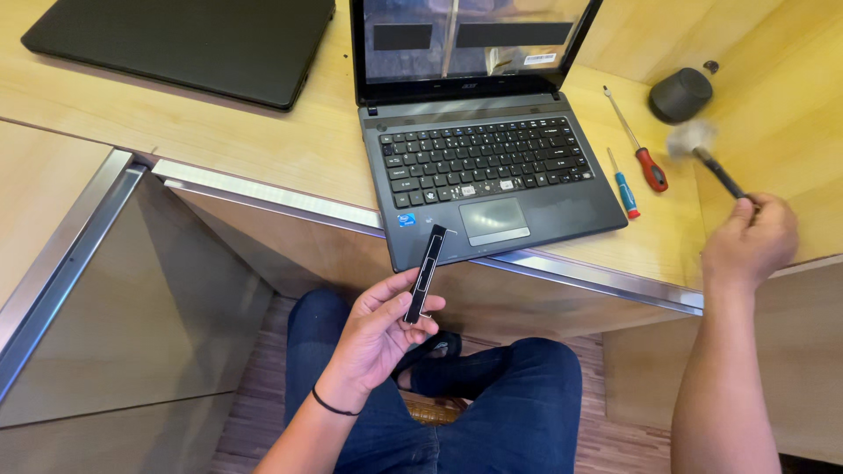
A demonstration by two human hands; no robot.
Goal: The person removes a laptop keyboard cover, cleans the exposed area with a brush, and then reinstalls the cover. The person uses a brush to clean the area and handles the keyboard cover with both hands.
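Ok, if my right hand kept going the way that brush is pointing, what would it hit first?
The right hand points its brush up and left. Probably the red-handled screwdriver on the desk comes first, with the open laptop beyond, though the brush may pass above both; depth is unclear.

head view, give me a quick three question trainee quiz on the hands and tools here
1. True or false: the left hand holds a thin black rectangular bezel strip over the lap.
2. Which thing does the right hand grip? A) red-handled screwdriver B) black-handled brush with pale bristles C) blue-handled screwdriver
3. Fill in: both screwdrivers lie on the wooden desk, to the ___ of the open grey laptop.

Key: 1 true; 2 B; 3 right
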